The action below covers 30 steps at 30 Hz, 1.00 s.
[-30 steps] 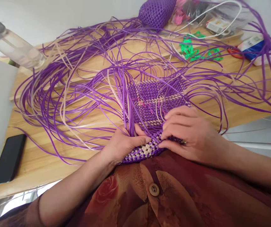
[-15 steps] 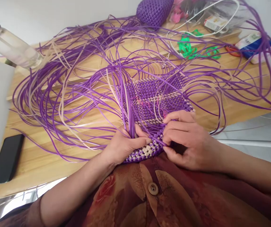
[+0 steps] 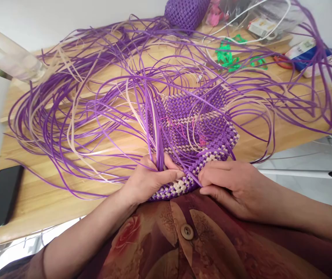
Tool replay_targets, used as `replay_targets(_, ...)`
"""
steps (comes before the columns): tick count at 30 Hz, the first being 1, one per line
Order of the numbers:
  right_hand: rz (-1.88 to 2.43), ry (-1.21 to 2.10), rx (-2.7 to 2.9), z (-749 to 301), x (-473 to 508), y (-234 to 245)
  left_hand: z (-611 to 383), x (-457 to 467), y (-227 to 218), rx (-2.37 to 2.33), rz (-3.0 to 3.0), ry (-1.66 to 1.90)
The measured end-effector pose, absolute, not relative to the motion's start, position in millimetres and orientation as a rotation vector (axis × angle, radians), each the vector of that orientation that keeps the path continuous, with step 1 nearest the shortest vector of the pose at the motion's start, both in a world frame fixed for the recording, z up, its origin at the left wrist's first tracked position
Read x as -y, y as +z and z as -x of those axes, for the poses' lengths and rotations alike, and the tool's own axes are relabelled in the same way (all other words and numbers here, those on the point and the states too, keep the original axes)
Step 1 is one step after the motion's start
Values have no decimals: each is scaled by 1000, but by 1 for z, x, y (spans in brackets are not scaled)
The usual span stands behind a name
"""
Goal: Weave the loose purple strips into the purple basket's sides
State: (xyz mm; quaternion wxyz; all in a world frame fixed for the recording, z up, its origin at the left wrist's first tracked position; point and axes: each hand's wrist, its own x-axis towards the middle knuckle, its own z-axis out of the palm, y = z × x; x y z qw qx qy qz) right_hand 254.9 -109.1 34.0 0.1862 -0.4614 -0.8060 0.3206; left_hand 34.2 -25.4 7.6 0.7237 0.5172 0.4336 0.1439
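Observation:
A half-woven purple and cream basket piece (image 3: 196,128) lies on the wooden table (image 3: 52,197) against my body, with long loose purple strips (image 3: 76,116) spraying out all round it. My left hand (image 3: 151,180) is closed on the near rim, thumb on the checkered weave and fingers round a bunch of upright strips. My right hand (image 3: 230,186) sits just right of it, fingers pinched together on a purple strip at the rim.
A black phone (image 3: 0,195) lies at the table's left edge. A clear bottle (image 3: 9,58) lies at the far left. At the back are a finished purple woven piece (image 3: 185,13), green clips (image 3: 230,58), white cable, red scissors (image 3: 282,61) and packets.
My right hand has slid off the top of the weave, down and toward me to the near rim, pulling a strip. The left hand has held its grip. The view has shifted slightly.

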Motion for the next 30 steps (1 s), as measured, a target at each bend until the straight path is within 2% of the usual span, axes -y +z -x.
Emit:
replay_targets(8,1284,964,2105,-249,100,21,-42,6,9,-935,-1302,212)
replay_targets(13,1434,959,2098,-241,85,17,-47,2,-1,-967,-1497,292)
replay_targets(19,1394,1145,2208,-243,78,21,-39,15,-16,-904,-1369,335)
replay_targets(30,1455,1202,2235,-245,77,25,-38,19,-10,-896,-1362,331)
